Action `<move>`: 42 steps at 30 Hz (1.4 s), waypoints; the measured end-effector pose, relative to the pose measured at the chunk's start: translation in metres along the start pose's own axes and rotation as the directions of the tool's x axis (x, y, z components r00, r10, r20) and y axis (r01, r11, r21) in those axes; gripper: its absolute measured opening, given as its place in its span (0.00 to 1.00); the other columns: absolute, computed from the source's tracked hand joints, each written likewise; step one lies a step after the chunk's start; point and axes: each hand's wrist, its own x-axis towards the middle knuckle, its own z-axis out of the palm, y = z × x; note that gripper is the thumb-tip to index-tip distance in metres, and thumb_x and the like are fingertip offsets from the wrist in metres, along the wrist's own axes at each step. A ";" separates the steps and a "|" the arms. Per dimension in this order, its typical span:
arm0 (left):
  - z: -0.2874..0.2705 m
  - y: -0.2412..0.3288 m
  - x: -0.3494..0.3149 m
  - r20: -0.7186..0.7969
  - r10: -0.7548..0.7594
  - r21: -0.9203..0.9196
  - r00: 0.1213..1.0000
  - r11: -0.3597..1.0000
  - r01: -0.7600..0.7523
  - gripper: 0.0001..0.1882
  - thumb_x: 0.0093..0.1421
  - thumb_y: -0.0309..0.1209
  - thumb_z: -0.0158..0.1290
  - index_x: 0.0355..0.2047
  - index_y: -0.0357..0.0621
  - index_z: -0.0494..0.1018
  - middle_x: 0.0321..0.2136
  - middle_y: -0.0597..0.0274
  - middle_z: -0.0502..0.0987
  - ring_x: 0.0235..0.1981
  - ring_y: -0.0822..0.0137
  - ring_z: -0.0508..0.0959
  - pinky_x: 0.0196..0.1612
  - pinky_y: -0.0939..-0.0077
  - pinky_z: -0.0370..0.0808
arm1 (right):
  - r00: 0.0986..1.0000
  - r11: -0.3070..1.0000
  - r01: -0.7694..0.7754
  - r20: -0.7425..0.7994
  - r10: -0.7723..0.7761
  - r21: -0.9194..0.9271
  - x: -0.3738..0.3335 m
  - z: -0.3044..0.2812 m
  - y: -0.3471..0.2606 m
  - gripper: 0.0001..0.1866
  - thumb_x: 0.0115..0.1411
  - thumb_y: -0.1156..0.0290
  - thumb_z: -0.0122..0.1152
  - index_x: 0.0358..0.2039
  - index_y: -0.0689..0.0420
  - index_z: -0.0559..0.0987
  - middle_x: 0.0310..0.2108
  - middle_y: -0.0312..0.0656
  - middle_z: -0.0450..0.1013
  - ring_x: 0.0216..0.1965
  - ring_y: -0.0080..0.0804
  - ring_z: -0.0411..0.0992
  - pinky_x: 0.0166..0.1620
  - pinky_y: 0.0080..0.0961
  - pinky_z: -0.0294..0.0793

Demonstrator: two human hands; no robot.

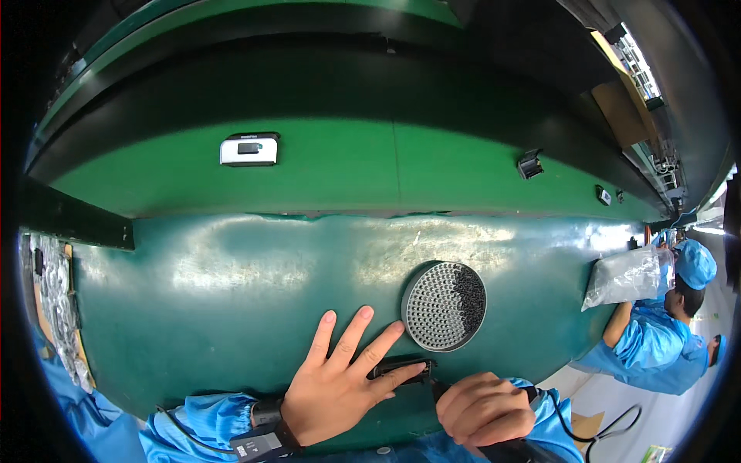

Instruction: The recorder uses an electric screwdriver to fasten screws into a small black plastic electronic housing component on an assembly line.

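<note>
My left hand (333,387) is spread with its fingers stretched over the green table. Its thumb rests on a small black plastic part (397,368), which lies partly hidden beneath the hand. Close by on the right, my right hand (486,410) is closed round a dark tool (438,388) that looks like a screwdriver. The tool's narrow end is at the part's right end; the rest is covered by my fist. Just beyond the part sits a round grey tray (427,306) full of small holes. Tiny black pieces (469,297), perhaps screws, are heaped along its right side.
Behind the table runs a green conveyor belt (332,166), carrying a white-and-black device (248,150) and a black part (530,164). A clear plastic bag (624,279) lies at the right, beside a person in blue (656,339). Wrapped items (60,309) stand at the left edge.
</note>
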 end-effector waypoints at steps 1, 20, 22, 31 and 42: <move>-0.002 0.000 0.000 0.006 0.012 -0.006 1.000 1.000 -0.012 0.35 0.54 0.56 0.64 0.64 0.90 0.71 0.73 0.64 0.60 0.75 0.42 0.52 0.72 0.29 0.52 | 0.995 0.999 -0.022 0.097 0.019 0.034 0.002 -0.006 -0.004 0.08 0.65 0.77 0.64 0.40 0.66 0.74 0.29 0.53 0.78 0.25 0.45 0.77 0.31 0.43 0.82; -0.001 -0.009 -0.002 -0.124 0.075 -0.055 0.989 0.995 -0.082 0.23 0.61 0.49 0.61 0.57 0.77 0.80 0.69 0.61 0.68 0.73 0.38 0.57 0.68 0.25 0.57 | 0.843 1.000 -0.001 -0.538 -0.004 -0.009 0.043 -0.016 0.020 0.46 0.60 0.21 0.47 0.47 0.59 0.73 0.28 0.50 0.74 0.26 0.44 0.73 0.34 0.45 0.72; 0.000 -0.011 -0.004 -0.112 0.074 -0.069 0.991 0.994 -0.082 0.25 0.60 0.49 0.63 0.59 0.78 0.79 0.69 0.61 0.67 0.73 0.37 0.57 0.68 0.24 0.54 | 0.839 1.000 -0.006 -0.544 -0.003 -0.014 0.043 -0.015 0.023 0.46 0.60 0.21 0.47 0.47 0.59 0.73 0.28 0.50 0.73 0.26 0.44 0.73 0.34 0.44 0.72; 0.002 -0.014 -0.005 -0.111 0.063 -0.085 0.992 0.994 -0.072 0.26 0.60 0.50 0.64 0.60 0.81 0.77 0.69 0.61 0.68 0.73 0.37 0.58 0.69 0.23 0.52 | 0.831 0.999 -0.032 -0.556 0.029 0.003 0.044 -0.015 0.029 0.45 0.61 0.22 0.49 0.45 0.59 0.73 0.28 0.50 0.73 0.26 0.43 0.72 0.34 0.43 0.71; 0.000 -0.015 -0.006 -0.091 0.030 -0.124 0.995 0.991 -0.041 0.24 0.60 0.50 0.64 0.58 0.81 0.79 0.70 0.65 0.67 0.74 0.41 0.56 0.72 0.28 0.48 | 0.857 0.985 0.055 -0.498 -0.131 -0.164 0.041 -0.006 0.005 0.28 0.70 0.41 0.54 0.43 0.58 0.72 0.29 0.49 0.75 0.23 0.41 0.74 0.26 0.42 0.74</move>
